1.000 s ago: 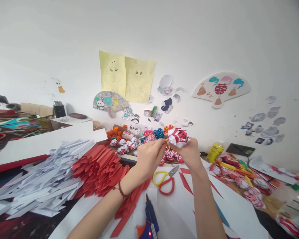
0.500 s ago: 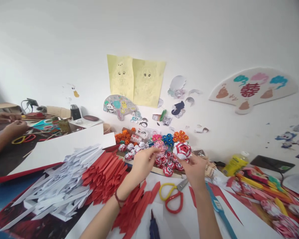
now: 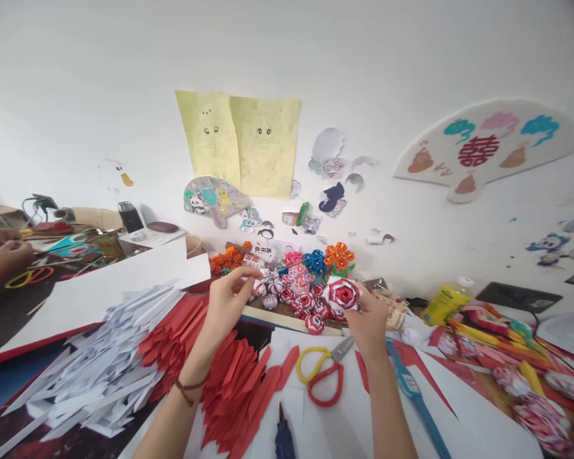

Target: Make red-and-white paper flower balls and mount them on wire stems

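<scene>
My right hand (image 3: 369, 319) grips a round red and white folded-paper flower (image 3: 341, 294) between thumb and fingers, its petals facing me. To its left, my left hand (image 3: 229, 299) is raised with thumb and index finger pinched together. Anything between those fingertips is too fine to make out. Behind both hands, several smaller red and white paper flowers (image 3: 314, 324) lie in a shallow box. White paper flowers (image 3: 270, 301) sit close to my left fingertips. Below the hands lie scissors (image 3: 326, 376) with one yellow and one red handle loop.
Red paper strips (image 3: 239, 389) and a heap of white strips (image 3: 110, 357) cover the left side. A dark blue pen-like tool (image 3: 284, 437) and a blue strap-like item (image 3: 418, 395) lie in front. A yellow bottle (image 3: 447, 301) stands right. Another person's hand (image 3: 7, 261) works far left.
My left hand has moved left, away from the flower. The flower in my right hand has turned and come slightly left and lower. The camera view has shifted too.
</scene>
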Tool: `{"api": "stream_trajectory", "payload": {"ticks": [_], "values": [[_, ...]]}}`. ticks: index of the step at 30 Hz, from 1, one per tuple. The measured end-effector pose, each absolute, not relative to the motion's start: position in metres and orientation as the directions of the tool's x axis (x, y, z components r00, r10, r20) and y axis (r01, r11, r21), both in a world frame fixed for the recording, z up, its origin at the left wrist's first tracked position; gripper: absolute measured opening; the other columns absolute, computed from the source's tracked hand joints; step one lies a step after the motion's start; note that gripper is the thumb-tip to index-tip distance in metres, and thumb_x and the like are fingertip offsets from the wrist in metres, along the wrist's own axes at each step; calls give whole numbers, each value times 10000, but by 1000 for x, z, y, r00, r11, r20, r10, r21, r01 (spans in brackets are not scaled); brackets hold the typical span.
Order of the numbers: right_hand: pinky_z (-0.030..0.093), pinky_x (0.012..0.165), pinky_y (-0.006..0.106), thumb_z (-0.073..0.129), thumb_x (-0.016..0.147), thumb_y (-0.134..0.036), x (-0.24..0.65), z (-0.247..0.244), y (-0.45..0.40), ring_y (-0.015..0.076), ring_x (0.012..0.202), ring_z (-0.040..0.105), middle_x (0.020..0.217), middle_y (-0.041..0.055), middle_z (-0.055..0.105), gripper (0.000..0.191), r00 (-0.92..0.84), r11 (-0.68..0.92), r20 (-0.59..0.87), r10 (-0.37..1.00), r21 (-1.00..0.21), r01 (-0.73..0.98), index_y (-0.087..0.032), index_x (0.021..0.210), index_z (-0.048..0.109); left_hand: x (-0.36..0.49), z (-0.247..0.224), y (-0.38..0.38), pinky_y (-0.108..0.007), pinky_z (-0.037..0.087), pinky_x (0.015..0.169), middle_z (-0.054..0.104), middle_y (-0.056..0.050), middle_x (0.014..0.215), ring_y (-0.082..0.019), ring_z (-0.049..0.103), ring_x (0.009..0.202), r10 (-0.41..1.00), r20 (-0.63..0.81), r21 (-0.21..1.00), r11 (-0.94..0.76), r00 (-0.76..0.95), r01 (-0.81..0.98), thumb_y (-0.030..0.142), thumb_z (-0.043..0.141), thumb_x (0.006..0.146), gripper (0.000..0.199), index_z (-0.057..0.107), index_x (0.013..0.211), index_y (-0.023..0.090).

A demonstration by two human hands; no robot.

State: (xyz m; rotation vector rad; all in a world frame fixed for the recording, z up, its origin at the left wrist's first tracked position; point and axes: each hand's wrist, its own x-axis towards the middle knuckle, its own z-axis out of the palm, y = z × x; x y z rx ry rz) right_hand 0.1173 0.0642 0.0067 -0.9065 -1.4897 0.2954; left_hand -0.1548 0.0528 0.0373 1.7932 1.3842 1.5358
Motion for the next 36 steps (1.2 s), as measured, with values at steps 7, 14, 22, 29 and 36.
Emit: {"api": "stream_trajectory", "payload": {"ticks": [7,14,22,29,36], "values": [[502,791,348,571,768,-19,112,8,67,202,839,625,864,29,733,301,-10,755,806,592,-551,357,-240,853,757,-137,37,49,-228,513,658,745,-25,893,-142,674,694,861,505,743,-474,70,472,245,524,914,199,716,933,196],[501,818,378,628,808,-60,107,11,64,211,866,623,849,39,723,191,-24,761,841,541,-476,442,-227,776,714,-166,50,39,-225,518,686,750,-24,951,-140,690,728,833,545,773,-454,-97,443,279,564,919,177,715,958,195],[475,787,380,734,800,-205,101,8,65,206,820,592,804,43,663,139,55,717,808,587,-550,429,-215,678,667,-179,66,22,-223,517,643,751,-12,899,-135,679,684,827,539,789,-428,-161,442,312,590,915,167,717,950,209],[474,726,321,791,672,-177,91,4,66,170,771,575,795,10,609,290,197,660,636,746,-745,-96,-192,585,515,-176,67,20,-230,517,685,760,0,921,-130,695,690,815,551,785,-432,-180,444,278,580,908,150,714,933,216],[436,596,262,766,658,-228,83,10,57,141,682,513,756,5,590,299,185,459,425,886,-858,-229,-195,601,474,-174,64,22,-230,521,676,750,-17,931,-134,686,698,829,541,789,-443,-141,426,273,565,908,171,717,939,200]]}}
